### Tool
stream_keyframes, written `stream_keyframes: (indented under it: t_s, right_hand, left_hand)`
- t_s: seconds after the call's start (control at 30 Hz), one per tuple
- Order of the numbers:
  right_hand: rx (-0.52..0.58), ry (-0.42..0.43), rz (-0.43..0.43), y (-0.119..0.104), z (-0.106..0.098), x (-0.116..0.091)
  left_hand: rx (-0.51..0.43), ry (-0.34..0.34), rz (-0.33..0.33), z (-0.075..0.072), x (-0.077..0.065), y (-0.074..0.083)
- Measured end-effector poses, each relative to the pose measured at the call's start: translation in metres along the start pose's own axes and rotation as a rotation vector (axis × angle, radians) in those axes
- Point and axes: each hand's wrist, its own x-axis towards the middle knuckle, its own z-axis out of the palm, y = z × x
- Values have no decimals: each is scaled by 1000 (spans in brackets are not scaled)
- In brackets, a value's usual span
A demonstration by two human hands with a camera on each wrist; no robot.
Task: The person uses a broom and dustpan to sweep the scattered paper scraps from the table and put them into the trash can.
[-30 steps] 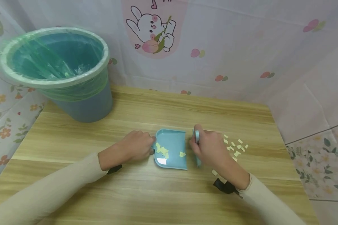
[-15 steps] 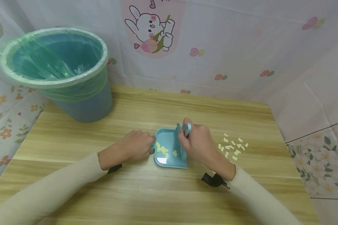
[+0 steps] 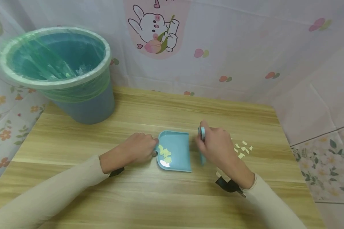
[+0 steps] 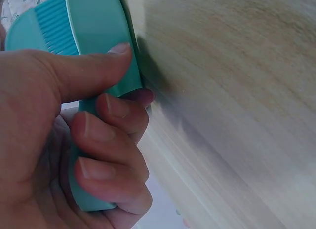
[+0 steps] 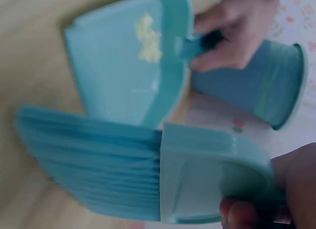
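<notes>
My left hand grips the handle of a small blue dustpan, its thumb lying along the pan's back in the left wrist view. The pan sits on the table with its mouth to the right. Yellow paper scraps are gathered near its handle end. My right hand holds a matching hand brush by its handle, just right of the pan's mouth. In the right wrist view its bristles point away from the hand. More paper scraps lie on the table right of that hand, some partly hidden behind it.
A blue bucket lined with a green plastic bag stands at the table's back left. Printed curtains hang behind the wooden table and along its sides. A few scraps show by the right wrist's black strap.
The brush went left over the pan, then back right off its mouth. The loose scraps at the pan's front moved inward to join the pile. My left hand and the pan stayed put.
</notes>
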Motion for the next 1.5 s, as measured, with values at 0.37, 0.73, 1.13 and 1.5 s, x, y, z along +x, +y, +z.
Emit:
stream_keyframes:
  t_s: [0.37,0.73,1.13,1.5]
  right_hand:
    - [98,-53,-23,-18,18,3]
    - [208,-25,-87,-41,31,26]
    - [329,160,-31,-29,21,15]
    - [192,200,90,5,-6,-13]
  left_hand:
    - [-17,4,-5,-2,-2,0]
    - [-14,8,-9,-1,-1,-1]
    - [-32,32,14,-2,-2,3]
    - [-26,29,1,-1,-6,1]
